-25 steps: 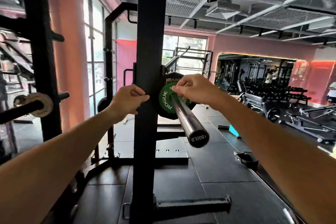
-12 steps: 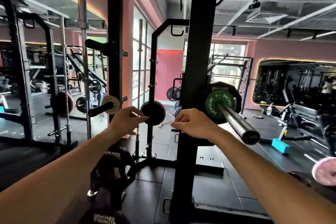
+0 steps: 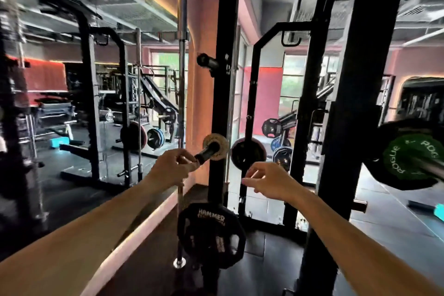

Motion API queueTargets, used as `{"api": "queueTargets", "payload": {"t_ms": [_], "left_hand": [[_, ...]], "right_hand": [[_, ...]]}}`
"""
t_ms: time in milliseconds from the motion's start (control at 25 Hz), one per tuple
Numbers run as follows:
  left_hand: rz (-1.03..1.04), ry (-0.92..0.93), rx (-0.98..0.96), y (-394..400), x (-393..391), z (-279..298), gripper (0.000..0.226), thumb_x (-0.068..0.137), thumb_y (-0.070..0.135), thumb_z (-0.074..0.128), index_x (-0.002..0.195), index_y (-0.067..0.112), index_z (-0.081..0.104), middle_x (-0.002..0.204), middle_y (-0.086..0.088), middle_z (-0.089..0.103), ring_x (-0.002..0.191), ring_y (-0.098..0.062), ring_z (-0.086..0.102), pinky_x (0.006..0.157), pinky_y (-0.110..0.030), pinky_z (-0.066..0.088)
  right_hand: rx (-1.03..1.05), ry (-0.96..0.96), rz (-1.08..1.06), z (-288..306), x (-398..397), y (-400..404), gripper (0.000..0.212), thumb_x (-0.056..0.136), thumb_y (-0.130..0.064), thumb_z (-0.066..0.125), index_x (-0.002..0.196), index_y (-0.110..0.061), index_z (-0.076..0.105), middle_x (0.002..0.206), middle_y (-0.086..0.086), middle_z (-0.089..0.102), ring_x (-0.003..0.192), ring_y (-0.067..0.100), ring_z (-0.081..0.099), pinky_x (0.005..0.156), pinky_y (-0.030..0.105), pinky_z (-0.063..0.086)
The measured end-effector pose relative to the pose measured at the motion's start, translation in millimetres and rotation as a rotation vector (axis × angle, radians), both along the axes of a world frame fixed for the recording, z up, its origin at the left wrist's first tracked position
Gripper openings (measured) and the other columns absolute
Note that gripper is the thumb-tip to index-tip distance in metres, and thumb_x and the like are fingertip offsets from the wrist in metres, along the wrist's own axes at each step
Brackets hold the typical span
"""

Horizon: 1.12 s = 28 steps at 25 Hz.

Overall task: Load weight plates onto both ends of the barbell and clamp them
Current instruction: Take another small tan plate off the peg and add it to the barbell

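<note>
Head view, beside a black rack upright (image 3: 355, 127). The barbell (image 3: 432, 168) rests at the far right with a green plate (image 3: 408, 161) already on its near sleeve, backed by a larger black plate (image 3: 384, 132); no clamp can be made out on it. Both hands are away from the bar. The left hand (image 3: 171, 170) is at the tip of a storage peg (image 3: 207, 154) that carries a small pale plate (image 3: 216, 145), its fingers curled together; whether they pinch anything is blurred and cannot be told. The right hand (image 3: 269, 179) hovers in the air with fingers loosely curled, holding nothing visible.

Risks, as judged: with one end loaded and apparently unclamped, the plates could creep outward along the sleeve, and the bar could tip on the rack if the other end remains bare. A small plate pulled from the peg in a fingertip hold could slip and fall onto the plates below.

Legible writing: "ROGUE" on the green plate, partly cut off; "HAMMER" on the low black storage plate (image 3: 211, 233), with smaller text beneath it that is unreadable.
</note>
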<state>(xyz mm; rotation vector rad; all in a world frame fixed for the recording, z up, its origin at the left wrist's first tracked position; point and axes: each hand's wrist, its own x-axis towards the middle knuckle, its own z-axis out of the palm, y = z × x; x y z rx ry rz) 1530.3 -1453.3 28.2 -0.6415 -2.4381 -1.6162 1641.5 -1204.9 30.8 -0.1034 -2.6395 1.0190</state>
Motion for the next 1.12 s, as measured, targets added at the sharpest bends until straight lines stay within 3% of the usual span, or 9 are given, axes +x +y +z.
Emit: {"api": "queueTargets", "payload": {"t_ms": [120, 280, 520, 680, 800, 960, 1120], "left_hand": [[-0.021, -0.022, -0.008, -16.7, -39.1, 3.3, 0.011, 0.086, 0.019, 0.079, 0.088, 0.014, 0.069, 0.086, -0.016, 0.070, 0.068, -0.022, 0.067, 0.042, -0.024, 0.052], [-0.046, -0.062, -0.018, -19.4, -92.1, -3.2, 0.014, 0.086, 0.023, 0.079, 0.091, 0.015, 0.069, 0.087, -0.010, 0.069, 0.072, -0.022, 0.069, 0.048, -0.028, 0.055], [-0.042, -0.108, -0.040, -6.8, -171.6, -22.5, 0.012, 0.087, 0.022, 0.078, 0.090, 0.015, 0.068, 0.096, -0.017, 0.069, 0.076, -0.023, 0.068, 0.049, -0.028, 0.056], [-0.035, -0.105, -0.089, 25.2, -244.8, -26.7, 0.016, 0.088, 0.022, 0.077, 0.098, 0.013, 0.069, 0.094, -0.013, 0.071, 0.078, -0.023, 0.070, 0.052, -0.029, 0.058], [-0.064, -0.101, -0.100, 60.7, -299.2, -23.9, 0.018, 0.088, 0.022, 0.077, 0.100, 0.012, 0.068, 0.088, -0.011, 0.070, 0.072, -0.022, 0.068, 0.053, -0.029, 0.060], [-0.084, -0.067, -0.122, 114.9, -366.5, -28.3, 0.031, 0.087, 0.032, 0.077, 0.113, 0.024, 0.064, 0.102, 0.000, 0.066, 0.089, -0.019, 0.065, 0.066, -0.031, 0.056], [-0.150, -0.117, -0.133, 151.8, -392.8, -39.8, 0.039, 0.092, 0.033, 0.070, 0.128, 0.024, 0.058, 0.116, -0.002, 0.066, 0.087, -0.012, 0.064, 0.066, -0.028, 0.051]], "right_hand": [[-0.019, 0.025, -0.021, -3.6, -37.2, -15.3, 0.013, 0.084, -0.032, 0.077, 0.085, -0.020, 0.070, 0.083, 0.004, 0.077, 0.079, 0.029, 0.074, 0.059, 0.028, 0.050], [-0.028, 0.001, -0.044, -9.3, -87.9, -19.0, 0.012, 0.083, -0.034, 0.077, 0.084, -0.023, 0.072, 0.084, 0.002, 0.076, 0.077, 0.024, 0.074, 0.071, 0.037, 0.058], [-0.055, 0.004, -0.067, -20.5, -175.6, 4.2, 0.011, 0.083, -0.034, 0.077, 0.082, -0.025, 0.071, 0.084, 0.000, 0.075, 0.080, 0.020, 0.074, 0.072, 0.034, 0.056], [-0.081, 0.056, -0.087, -27.7, -250.3, 34.1, 0.005, 0.081, -0.030, 0.076, 0.080, -0.028, 0.071, 0.082, -0.003, 0.074, 0.076, 0.015, 0.071, 0.068, 0.029, 0.055], [-0.120, 0.085, -0.137, -30.9, -303.0, 62.1, 0.010, 0.081, -0.029, 0.077, 0.087, -0.027, 0.069, 0.083, -0.004, 0.073, 0.070, 0.009, 0.065, 0.065, 0.026, 0.050], [-0.155, 0.091, -0.188, -31.0, -357.0, 94.1, 0.038, 0.081, -0.047, 0.077, 0.110, -0.026, 0.063, 0.093, -0.006, 0.069, 0.084, 0.008, 0.065, 0.065, 0.019, 0.047], [-0.191, -0.005, -0.123, -47.0, -386.2, 98.6, 0.029, 0.089, -0.038, 0.072, 0.113, -0.026, 0.063, 0.089, -0.011, 0.069, 0.079, 0.007, 0.069, 0.061, 0.016, 0.047]]}}
